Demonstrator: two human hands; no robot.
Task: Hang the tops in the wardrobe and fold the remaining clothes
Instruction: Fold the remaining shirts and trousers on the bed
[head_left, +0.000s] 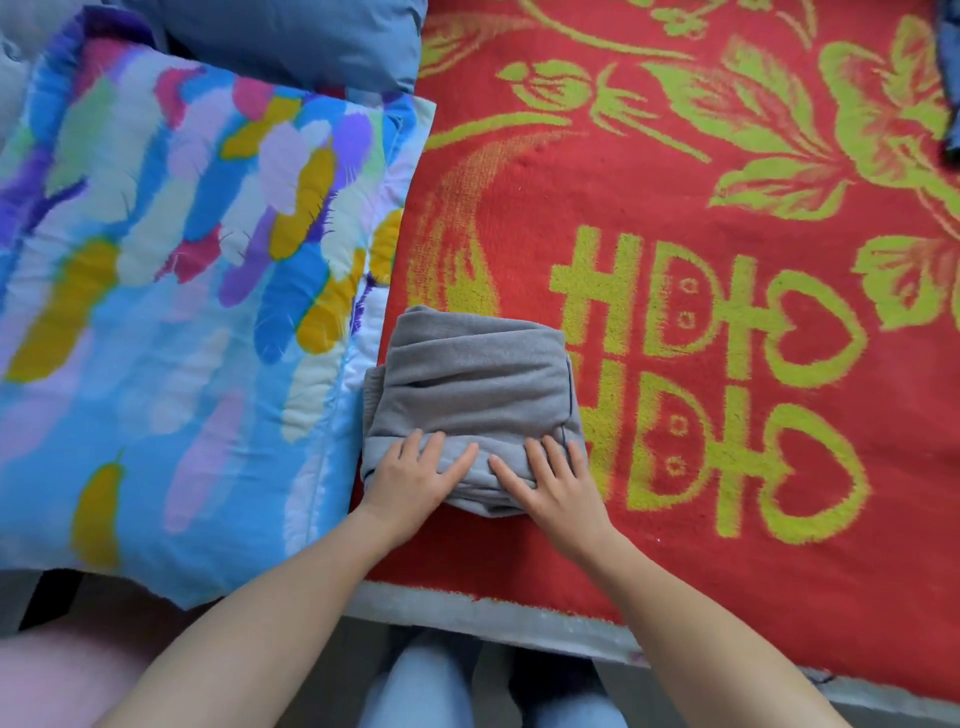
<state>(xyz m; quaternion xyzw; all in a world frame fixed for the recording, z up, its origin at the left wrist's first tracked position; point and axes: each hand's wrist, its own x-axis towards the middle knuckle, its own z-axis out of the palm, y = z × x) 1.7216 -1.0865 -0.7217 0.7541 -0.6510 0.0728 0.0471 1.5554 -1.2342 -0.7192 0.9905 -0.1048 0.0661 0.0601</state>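
Grey garment (475, 395) is folded into a compact bundle on the red blanket (675, 197) with yellow-green floral print, near the bed's front edge, its left side touching the multicoloured feather-print pillow (171, 291). Both hands are flat on the bundle's near edge: left hand (415, 480) palm down, fingers spread, pressing the lower-left part; right hand (553, 483) likewise on the lower-right part. Neither grip is closed on anything, fingers extended and open over the cloth. A blue pillow (291, 36) sits behind the feather-print one. Dark blue fabric (950, 78) shows at the top-right edge, too cropped to identify.
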